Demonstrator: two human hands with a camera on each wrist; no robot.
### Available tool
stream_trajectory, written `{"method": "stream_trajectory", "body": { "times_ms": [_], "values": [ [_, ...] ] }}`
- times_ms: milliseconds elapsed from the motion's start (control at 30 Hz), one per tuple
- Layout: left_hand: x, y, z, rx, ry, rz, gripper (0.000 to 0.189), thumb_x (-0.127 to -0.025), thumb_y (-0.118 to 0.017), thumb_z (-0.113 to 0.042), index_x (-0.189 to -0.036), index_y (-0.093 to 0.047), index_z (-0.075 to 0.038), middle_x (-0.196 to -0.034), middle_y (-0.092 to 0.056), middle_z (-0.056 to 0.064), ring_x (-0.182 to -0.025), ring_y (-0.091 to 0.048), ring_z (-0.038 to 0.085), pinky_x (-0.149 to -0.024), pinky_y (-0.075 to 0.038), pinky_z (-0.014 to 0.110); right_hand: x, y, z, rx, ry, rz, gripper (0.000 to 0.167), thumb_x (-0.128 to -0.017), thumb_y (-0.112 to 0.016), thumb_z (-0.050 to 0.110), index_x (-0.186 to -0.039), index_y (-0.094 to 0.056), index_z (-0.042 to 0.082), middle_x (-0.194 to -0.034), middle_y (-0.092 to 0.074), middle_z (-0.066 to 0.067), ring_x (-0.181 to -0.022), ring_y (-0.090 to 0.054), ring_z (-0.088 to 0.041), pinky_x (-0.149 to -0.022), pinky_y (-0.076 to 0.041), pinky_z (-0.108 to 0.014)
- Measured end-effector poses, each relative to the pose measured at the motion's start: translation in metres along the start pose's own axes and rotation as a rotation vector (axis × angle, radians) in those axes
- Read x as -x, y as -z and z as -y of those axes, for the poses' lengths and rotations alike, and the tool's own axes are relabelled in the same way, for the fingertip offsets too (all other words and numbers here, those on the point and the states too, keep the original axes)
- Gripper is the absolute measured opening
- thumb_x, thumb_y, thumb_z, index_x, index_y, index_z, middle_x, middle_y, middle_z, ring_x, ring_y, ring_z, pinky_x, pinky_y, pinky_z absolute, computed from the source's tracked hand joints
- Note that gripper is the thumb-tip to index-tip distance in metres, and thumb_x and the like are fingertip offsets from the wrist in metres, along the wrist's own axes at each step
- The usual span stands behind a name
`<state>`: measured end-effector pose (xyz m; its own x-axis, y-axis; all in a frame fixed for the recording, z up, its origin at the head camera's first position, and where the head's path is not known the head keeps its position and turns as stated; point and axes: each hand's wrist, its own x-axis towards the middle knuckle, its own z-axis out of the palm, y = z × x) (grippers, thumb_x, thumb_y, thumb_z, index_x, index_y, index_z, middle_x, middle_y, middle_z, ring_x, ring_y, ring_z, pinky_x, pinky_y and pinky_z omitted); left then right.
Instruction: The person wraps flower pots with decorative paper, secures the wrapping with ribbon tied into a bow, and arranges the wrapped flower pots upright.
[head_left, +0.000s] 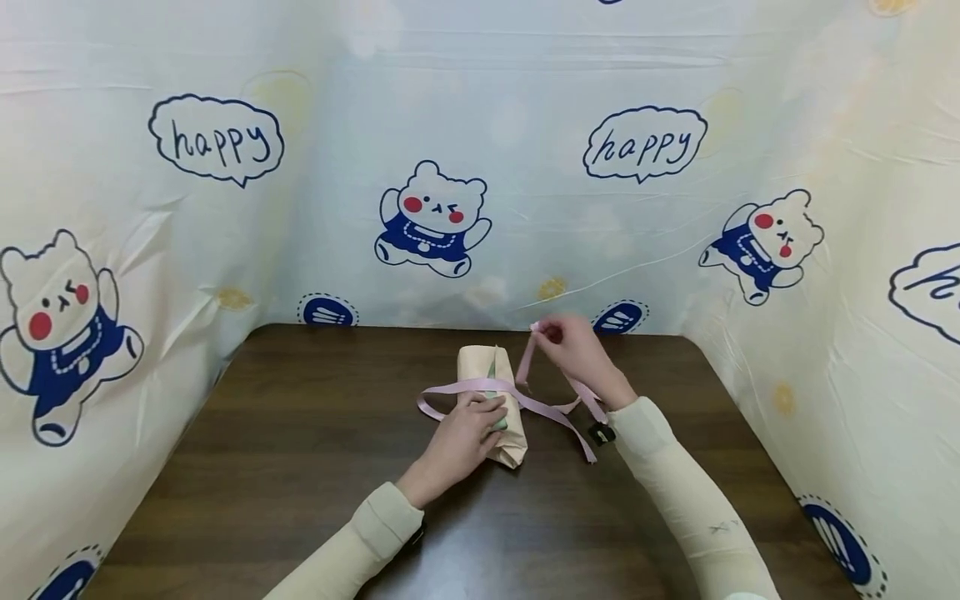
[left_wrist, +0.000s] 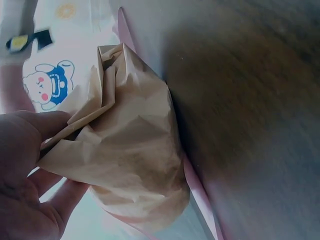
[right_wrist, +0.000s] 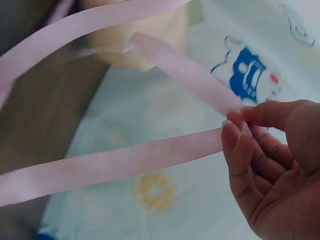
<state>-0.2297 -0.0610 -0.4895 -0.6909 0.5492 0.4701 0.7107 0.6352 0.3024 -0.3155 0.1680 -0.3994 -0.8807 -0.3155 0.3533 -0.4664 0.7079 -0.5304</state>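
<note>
A package wrapped in tan paper (head_left: 474, 360) lies on the table, a pale green strip (head_left: 491, 371) along its top. Pink ribbon (head_left: 555, 412) crosses over the package, with a loop out to its left and tails trailing right. My left hand (head_left: 459, 442) holds the package from its near side; in the left wrist view its fingers and thumb are about the folded paper end (left_wrist: 102, 115). Up and to the right of the package, my right hand (head_left: 581, 350) pinches the ribbon between thumb and fingertips. The right wrist view shows two ribbon lengths (right_wrist: 125, 155) running from that pinch.
The dark wooden table (head_left: 300, 450) is enclosed at the back and sides by pale printed cloth (head_left: 525, 233) with bears and "happy" bubbles. A small black device (head_left: 602, 433) sits at the right cuff.
</note>
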Motion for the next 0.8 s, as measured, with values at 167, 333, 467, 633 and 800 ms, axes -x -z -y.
{"method": "stream_trajectory", "body": {
  "times_ms": [167,333,467,633,800],
  "values": [
    [-0.003,0.0,-0.003,-0.031,-0.012,0.002,0.036,-0.09,-0.079,-0.018,-0.124,-0.074,-0.007,-0.135,-0.067,0.009,-0.113,-0.06,0.023,-0.095,-0.052,0.034,-0.037,-0.008,0.043,0.029,0.063,0.091,0.016,-0.1,-0.066,0.02,-0.105,-0.075,0.007,-0.09,-0.073,-0.003,-0.077,-0.065,-0.014,-0.07,-0.054,-0.033],
    [-0.001,0.001,-0.006,-0.068,-0.018,0.023,0.035,-0.09,-0.079,-0.017,-0.124,-0.074,-0.009,-0.135,-0.067,0.008,-0.116,-0.059,0.023,-0.096,-0.053,0.034,-0.065,-0.024,0.089,0.033,0.186,0.169,0.017,-0.1,-0.066,0.021,-0.104,-0.077,0.009,-0.087,-0.073,0.001,-0.071,-0.062,-0.01,-0.067,-0.051,-0.027],
    [0.0,0.001,-0.006,-0.063,-0.012,0.028,0.035,-0.091,-0.078,-0.016,-0.125,-0.073,-0.008,-0.136,-0.066,0.009,-0.122,-0.059,0.026,-0.098,-0.053,0.034,-0.078,-0.034,0.121,0.017,0.266,0.202,0.017,-0.102,-0.064,0.022,-0.103,-0.077,0.012,-0.086,-0.073,0.001,-0.07,-0.061,-0.008,-0.066,-0.05,-0.025],
    [0.002,0.002,-0.005,-0.057,0.012,0.033,0.036,-0.09,-0.079,-0.019,-0.125,-0.073,-0.009,-0.131,-0.069,0.006,-0.117,-0.06,0.024,-0.094,-0.055,0.032,-0.087,-0.041,0.155,-0.022,0.352,0.281,0.021,-0.103,-0.061,0.019,-0.117,-0.075,0.012,-0.099,-0.075,0.0,-0.079,-0.063,-0.006,-0.073,-0.052,-0.022],
    [0.004,0.003,-0.003,-0.052,0.001,0.007,0.034,-0.09,-0.079,-0.019,-0.121,-0.075,-0.009,-0.121,-0.073,0.004,-0.111,-0.06,0.024,-0.093,-0.054,0.034,-0.084,-0.046,0.163,-0.033,0.468,0.482,0.028,-0.105,-0.055,0.012,-0.127,-0.07,0.004,-0.105,-0.075,-0.006,-0.078,-0.064,-0.01,-0.075,-0.051,-0.022]
  ]
}}
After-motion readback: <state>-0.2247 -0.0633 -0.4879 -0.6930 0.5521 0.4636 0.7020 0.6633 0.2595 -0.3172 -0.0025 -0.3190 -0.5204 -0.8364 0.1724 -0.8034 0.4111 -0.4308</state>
